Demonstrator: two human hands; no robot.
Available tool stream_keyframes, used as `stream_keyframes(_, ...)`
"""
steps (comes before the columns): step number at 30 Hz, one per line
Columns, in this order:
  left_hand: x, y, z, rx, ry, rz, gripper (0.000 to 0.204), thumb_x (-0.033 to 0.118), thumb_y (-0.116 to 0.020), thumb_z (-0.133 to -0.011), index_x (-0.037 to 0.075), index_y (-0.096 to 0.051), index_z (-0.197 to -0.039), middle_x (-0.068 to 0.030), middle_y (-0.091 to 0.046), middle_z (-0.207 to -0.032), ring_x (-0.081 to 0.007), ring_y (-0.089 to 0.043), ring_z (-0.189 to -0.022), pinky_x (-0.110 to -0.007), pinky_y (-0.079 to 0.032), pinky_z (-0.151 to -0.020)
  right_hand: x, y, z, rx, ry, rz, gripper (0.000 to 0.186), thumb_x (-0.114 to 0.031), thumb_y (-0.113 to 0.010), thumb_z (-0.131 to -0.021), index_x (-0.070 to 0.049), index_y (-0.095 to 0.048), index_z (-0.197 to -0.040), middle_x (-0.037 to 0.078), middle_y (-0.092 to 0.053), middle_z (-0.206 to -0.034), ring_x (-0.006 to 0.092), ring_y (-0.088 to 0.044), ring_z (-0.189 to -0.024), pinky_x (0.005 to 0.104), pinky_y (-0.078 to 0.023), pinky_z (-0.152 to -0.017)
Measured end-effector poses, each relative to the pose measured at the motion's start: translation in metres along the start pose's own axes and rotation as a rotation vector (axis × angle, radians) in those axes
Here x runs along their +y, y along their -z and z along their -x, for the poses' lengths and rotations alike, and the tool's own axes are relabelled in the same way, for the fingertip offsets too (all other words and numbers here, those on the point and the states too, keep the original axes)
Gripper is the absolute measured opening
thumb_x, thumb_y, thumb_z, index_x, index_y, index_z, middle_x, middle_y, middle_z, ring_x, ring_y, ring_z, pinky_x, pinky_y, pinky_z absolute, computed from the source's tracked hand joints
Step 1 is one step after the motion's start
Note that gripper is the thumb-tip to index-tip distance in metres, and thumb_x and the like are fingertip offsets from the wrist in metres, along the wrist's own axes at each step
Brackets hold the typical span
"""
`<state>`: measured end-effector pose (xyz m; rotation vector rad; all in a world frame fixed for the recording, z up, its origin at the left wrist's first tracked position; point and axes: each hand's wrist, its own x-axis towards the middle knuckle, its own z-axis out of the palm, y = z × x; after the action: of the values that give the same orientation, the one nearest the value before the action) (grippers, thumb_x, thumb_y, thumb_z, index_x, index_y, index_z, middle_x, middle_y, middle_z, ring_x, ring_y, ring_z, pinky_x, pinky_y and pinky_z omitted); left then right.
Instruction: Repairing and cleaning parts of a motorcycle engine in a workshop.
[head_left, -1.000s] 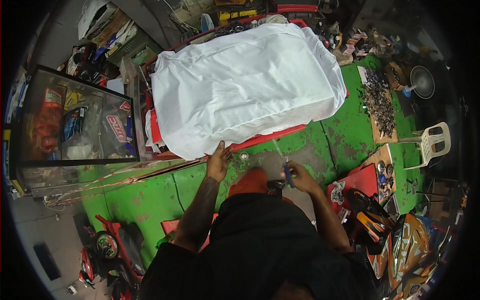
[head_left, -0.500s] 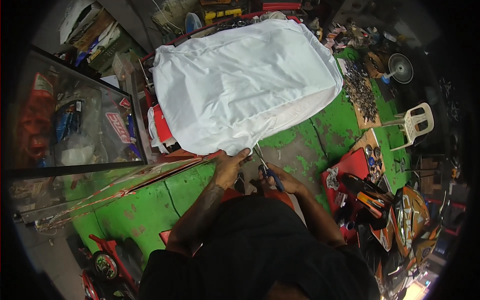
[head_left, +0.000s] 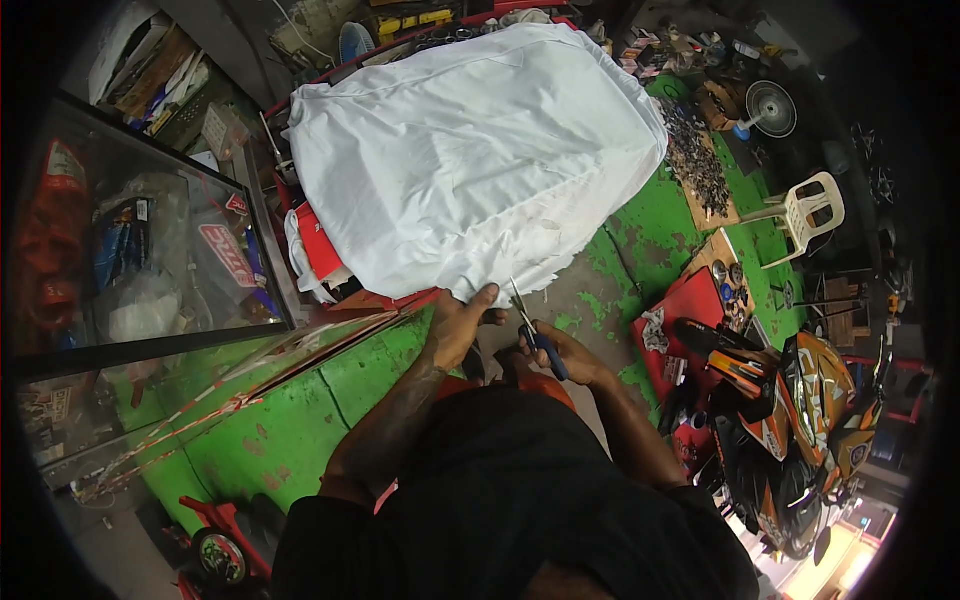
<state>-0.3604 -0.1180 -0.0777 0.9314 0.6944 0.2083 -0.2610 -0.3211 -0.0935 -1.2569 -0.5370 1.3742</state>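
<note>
A white cloth [head_left: 470, 160] lies draped over a boxy, table-like thing in front of me, its near edge hanging down and wrinkled. My left hand [head_left: 462, 325] pinches that near edge between thumb and fingers. Just to its right, my right hand [head_left: 562, 352] is closed on the dark blue handles of a pair of scissors [head_left: 541, 346]. The metal blades point up and away from me, with the tips against the cloth's edge close to my left thumb. Right of the blades the cloth's border looks ragged. What the cloth covers is mostly hidden.
A glass display case [head_left: 150, 240] stands at left. On the right are an orange motorcycle [head_left: 815, 400], a red sheet [head_left: 668, 325] with parts, a white plastic chair [head_left: 808, 215], a fan [head_left: 771, 108] and a board of small metal parts [head_left: 700, 165]. The green floor [head_left: 300, 410] is worn.
The whole scene has shifted slightly left and up in view. The scissor blades look more spread against the cloth, and my left hand still holds its edge.
</note>
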Motion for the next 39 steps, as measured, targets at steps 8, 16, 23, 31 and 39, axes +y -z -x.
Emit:
stream_keyframes(8,0.025,-0.014,0.017,-0.036,-0.058,-0.333,0.026,0.019,-0.073,-0.09,-0.003,-0.065,-0.1,-0.0085,-0.07,-0.085,-0.0151,-0.067,-0.069,-0.029,-0.055,-0.062,0.001,-0.006,-0.007,0.09,0.01,0.009,0.028,-0.025,-0.075,-0.088,-0.005,-0.058,-0.097,-0.003,-0.055,-0.079,0.0066,-0.05,-0.071,0.0239,-0.043,-0.068)
stream_keyframes(16,0.04,-0.005,0.016,-0.103,-0.083,-0.366,0.024,0.018,-0.072,-0.091,-0.004,-0.065,-0.098,-0.0084,-0.07,-0.081,-0.0153,-0.067,-0.066,-0.029,-0.054,-0.06,-0.024,-0.018,0.005,0.165,0.019,0.07,0.019,-0.018,-0.073,-0.087,-0.004,-0.06,-0.086,-0.002,-0.059,-0.078,0.0074,-0.054,-0.071,0.0242,-0.046,-0.067)
stream_keyframes(23,0.047,0.0,0.019,-0.185,-0.079,-0.631,0.035,0.028,-0.073,-0.09,-0.003,-0.065,-0.104,-0.0081,-0.071,-0.086,-0.0148,-0.067,-0.068,-0.031,-0.053,-0.062,-0.035,-0.022,-0.003,0.103,0.062,0.055,0.02,-0.02,-0.073,-0.089,-0.005,-0.06,-0.088,-0.002,-0.06,-0.081,0.0063,-0.055,-0.077,0.0239,-0.046,-0.07)
stream_keyframes(31,0.061,-0.004,0.027,-0.212,0.04,-0.67,0.042,0.03,-0.077,-0.087,-0.001,-0.064,-0.112,-0.0091,-0.071,-0.097,-0.016,-0.067,-0.087,-0.032,-0.054,-0.074,-0.041,-0.017,-0.004,0.097,-0.004,0.134,0.03,-0.033,-0.073,-0.09,-0.006,-0.061,-0.094,-0.003,-0.057,-0.081,0.0054,-0.051,-0.074,0.0231,-0.043,-0.065)
stream_keyframes(39,0.045,0.006,0.029,-0.355,0.034,-0.76,0.046,0.027,-0.081,-0.082,0.0,-0.063,-0.115,-0.0121,-0.07,-0.107,-0.0197,-0.065,-0.101,-0.035,-0.051,-0.088,-0.051,-0.019,-0.016,0.118,-0.021,0.084,0.042,-0.046,-0.071,-0.09,-0.007,-0.06,-0.099,-0.004,-0.054,-0.074,0.0065,-0.049,-0.064,0.0231,-0.041,-0.059)
